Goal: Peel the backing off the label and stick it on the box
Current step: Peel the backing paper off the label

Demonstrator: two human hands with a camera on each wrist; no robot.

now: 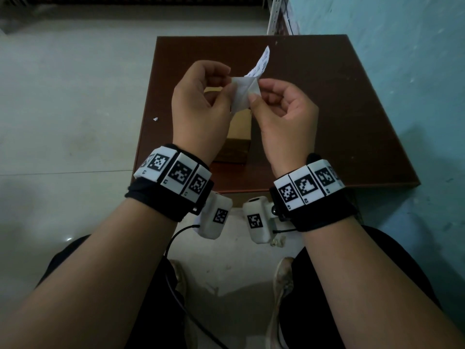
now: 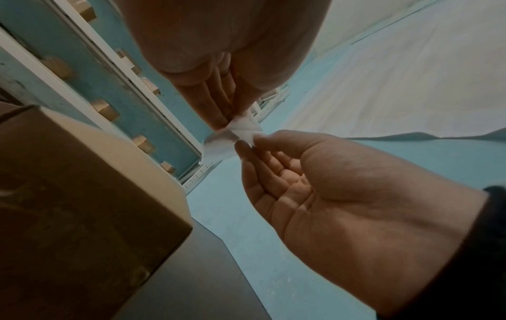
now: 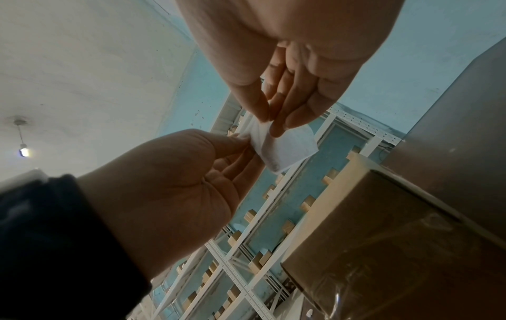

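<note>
Both hands pinch the label — left hand (image 1: 201, 102) on its left edge, right hand (image 1: 284, 114) on the peeling corner (label (image 1: 242, 93) raised between them). The box (image 1: 239, 137) lies directly beneath on the counter (image 1: 327, 96) — equally near both.

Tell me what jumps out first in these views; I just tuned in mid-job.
Both hands meet in mid-air above the brown table: the left hand and the right hand each pinch a small white label, whose printed end curls up and away from them. Below the hands a cardboard box stands on the table, mostly hidden in the head view. Coded marker bands ring both wrists.
</note>
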